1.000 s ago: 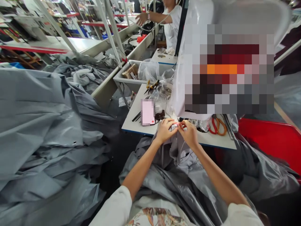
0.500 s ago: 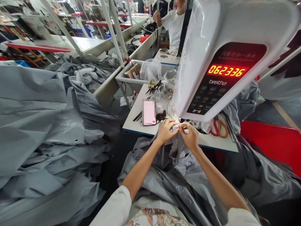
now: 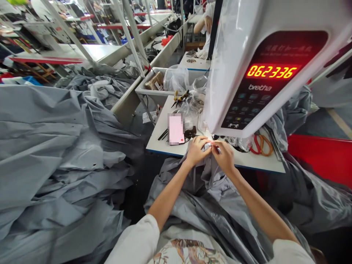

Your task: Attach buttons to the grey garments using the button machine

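Note:
Grey fabric [image 3: 209, 176] lies across my lap and rises to the front edge of the white table [image 3: 156, 141]. My left hand [image 3: 197, 151] is closed on its upper end, fingers bent over the cloth. Close beside it, my right hand [image 3: 224, 156] pinches the same fabric, thumb and forefinger meeting the left fingertips. Whether a small part sits between the fingertips is hidden. Directly above and beyond the hands stands a white machine [image 3: 236, 91] with a red lit number display and a keypad panel.
Left of the hands lies a pink-screened phone [image 3: 176, 129], with yellow-black pliers [image 3: 180, 98] behind it. Orange-red scissors [image 3: 261, 145] rest at the right. A grey fabric heap [image 3: 55, 165] fills the left side; a red surface [image 3: 321, 157] is at right. A co-worker [image 3: 206, 29] sits beyond.
The view has shifted slightly, so the machine appears larger and further right. Both hands keep their hold on the fabric at the table edge. The co-worker's arm has changed position.

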The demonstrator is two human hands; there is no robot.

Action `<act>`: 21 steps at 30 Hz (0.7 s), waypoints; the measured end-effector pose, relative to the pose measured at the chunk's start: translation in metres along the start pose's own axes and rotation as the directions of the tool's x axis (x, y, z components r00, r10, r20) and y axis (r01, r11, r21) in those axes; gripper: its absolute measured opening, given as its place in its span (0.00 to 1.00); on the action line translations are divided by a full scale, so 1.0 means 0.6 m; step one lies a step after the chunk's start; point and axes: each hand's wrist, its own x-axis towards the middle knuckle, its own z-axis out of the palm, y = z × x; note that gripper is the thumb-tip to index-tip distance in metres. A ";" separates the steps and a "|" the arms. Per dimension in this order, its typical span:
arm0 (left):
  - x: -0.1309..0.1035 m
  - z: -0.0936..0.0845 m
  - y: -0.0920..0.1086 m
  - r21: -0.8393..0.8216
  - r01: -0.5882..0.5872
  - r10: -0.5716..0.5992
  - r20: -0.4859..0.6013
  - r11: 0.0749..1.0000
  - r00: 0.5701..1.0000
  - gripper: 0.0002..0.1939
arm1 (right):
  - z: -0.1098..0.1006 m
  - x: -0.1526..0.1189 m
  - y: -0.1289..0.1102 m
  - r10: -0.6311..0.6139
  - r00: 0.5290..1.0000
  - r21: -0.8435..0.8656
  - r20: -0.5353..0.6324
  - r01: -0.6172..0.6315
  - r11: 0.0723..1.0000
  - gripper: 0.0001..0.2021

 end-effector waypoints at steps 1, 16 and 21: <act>0.000 0.000 0.000 0.002 -0.001 0.001 -0.004 1.000 1.000 0.11 | -0.001 -0.002 0.001 -0.012 1.000 0.009 0.002 0.012 1.000 0.07; -0.001 0.000 0.000 -0.006 -0.009 0.008 -0.012 1.000 1.000 0.10 | -0.002 0.015 -0.010 0.237 0.971 0.252 -0.041 -0.220 0.942 0.07; -0.001 0.000 0.000 -0.013 -0.008 0.008 -0.014 1.000 1.000 0.10 | 0.000 0.020 -0.009 0.301 0.952 0.305 0.055 -0.303 0.903 0.07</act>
